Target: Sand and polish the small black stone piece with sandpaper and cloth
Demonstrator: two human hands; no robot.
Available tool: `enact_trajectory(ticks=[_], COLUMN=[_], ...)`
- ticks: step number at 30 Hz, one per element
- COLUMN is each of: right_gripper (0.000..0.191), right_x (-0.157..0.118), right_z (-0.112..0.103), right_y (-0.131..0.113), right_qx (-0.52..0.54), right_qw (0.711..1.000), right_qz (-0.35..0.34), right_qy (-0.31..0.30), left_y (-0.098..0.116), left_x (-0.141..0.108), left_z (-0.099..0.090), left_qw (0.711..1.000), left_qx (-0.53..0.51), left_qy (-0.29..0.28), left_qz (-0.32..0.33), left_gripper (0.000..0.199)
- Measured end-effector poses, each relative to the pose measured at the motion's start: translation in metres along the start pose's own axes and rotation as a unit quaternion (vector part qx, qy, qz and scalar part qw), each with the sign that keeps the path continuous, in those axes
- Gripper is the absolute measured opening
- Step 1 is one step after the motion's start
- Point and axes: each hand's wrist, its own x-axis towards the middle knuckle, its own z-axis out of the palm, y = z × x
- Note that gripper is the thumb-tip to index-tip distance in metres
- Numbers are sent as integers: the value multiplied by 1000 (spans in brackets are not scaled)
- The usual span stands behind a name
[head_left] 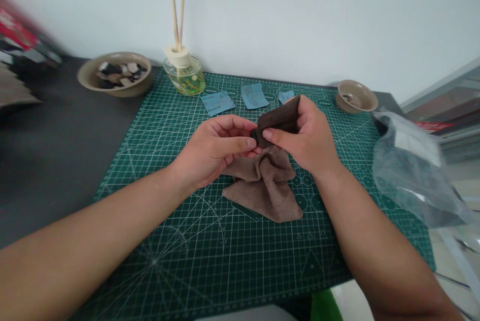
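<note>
Between my two hands is a dark brown folded piece [279,117], perhaps leather or a small wallet, held above the mat. My left hand [215,148] pinches its left corner between thumb and fingers. On the other side, my right hand [313,133] grips it with the thumb on the near face and the fingers behind. A crumpled brown cloth [268,186] lies directly below; whether the left fingers also touch it, I cannot tell. Three blue printed sheets, probably sandpaper, lie just beyond: a left one [218,103], a middle one [254,96] and a partly hidden right one [285,96].
A green cutting mat [157,161] covers much of the dark table [93,136]. Along the back stand a reed diffuser [183,68], a bowl of small scraps [86,78] and a smaller bowl [369,103]. A clear plastic bag [408,171] overlaps the right edge.
</note>
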Motion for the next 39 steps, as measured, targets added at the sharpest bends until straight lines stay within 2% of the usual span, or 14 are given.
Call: enact_trajectory(ticks=[4,9,13,18,26,32,39], right_gripper=[39,41,36,40,33,36,34], right_x=[1,1,2,1,0,1,1], right_z=[0,-2,-4,-2,0,0,-1], right_y=[2,1,5,5,11,12,16], right_qx=[38,6,55,67,220,204,167], right_qw=[999,1000,998,997,974,975,982], right_qz=[8,2,13,18,41,57,33], right_qy=[12,-28,-8,-42,-30,-66,-77], left_y=[0,1,1,2,4,5,4], left_x=[0,-1,-1,0,-2,-3,-3], left_z=[-1,-2,-1,0,2,2,1], left_qw=[1000,1000,1000,1000,999,999,1000], left_qx=[3,-4,12,2,37,35,-4], left_qy=[-3,-12,-10,-19,12,1,-18], left_qz=[-5,-18,-18,-15,1,17,15], left_gripper=[25,24,24,21,23,21,21])
